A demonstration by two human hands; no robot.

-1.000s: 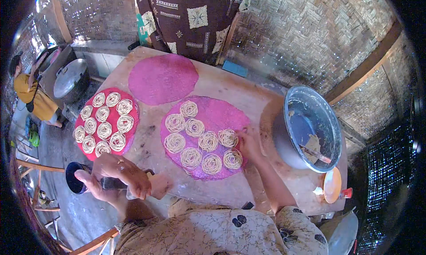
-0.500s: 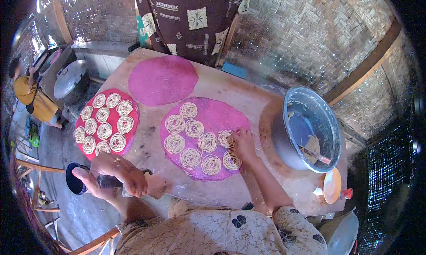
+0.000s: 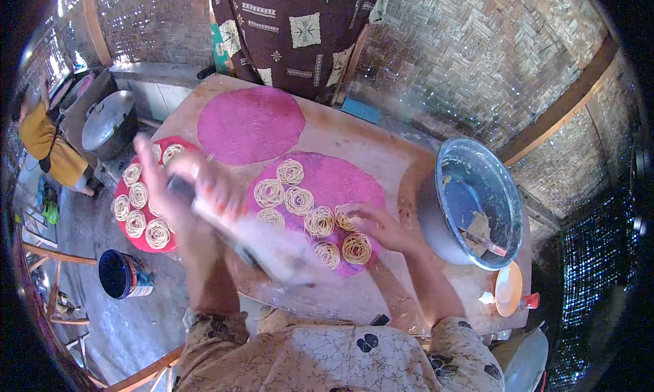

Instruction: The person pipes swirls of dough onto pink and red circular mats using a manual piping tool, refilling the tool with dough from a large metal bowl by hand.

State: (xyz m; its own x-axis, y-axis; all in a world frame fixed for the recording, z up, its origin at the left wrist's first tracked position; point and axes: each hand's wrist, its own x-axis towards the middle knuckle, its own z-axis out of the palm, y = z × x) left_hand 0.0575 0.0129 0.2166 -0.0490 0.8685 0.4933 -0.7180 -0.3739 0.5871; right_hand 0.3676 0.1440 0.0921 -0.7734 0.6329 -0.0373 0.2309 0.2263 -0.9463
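Carrying everything is a wooden desk [image 3: 381, 146], with a metal bowl [image 3: 477, 201] at its right and a pink mat [image 3: 340, 187] of coiled noodle nests [image 3: 319, 221] in the middle. Left of it, the left hand [image 3: 197, 187] is clenched around a blurred press [image 3: 259, 245] over the mat's near edge. The right hand [image 3: 378, 225] lies with fingers released on the nests.

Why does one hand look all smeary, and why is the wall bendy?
In the head view, the left hand and the press tool it grips are smeared by motion blur, while the right hand on the pink mat is sharp; the fisheye lens bends the woven wall and table edge, and darkens the picture's rim.
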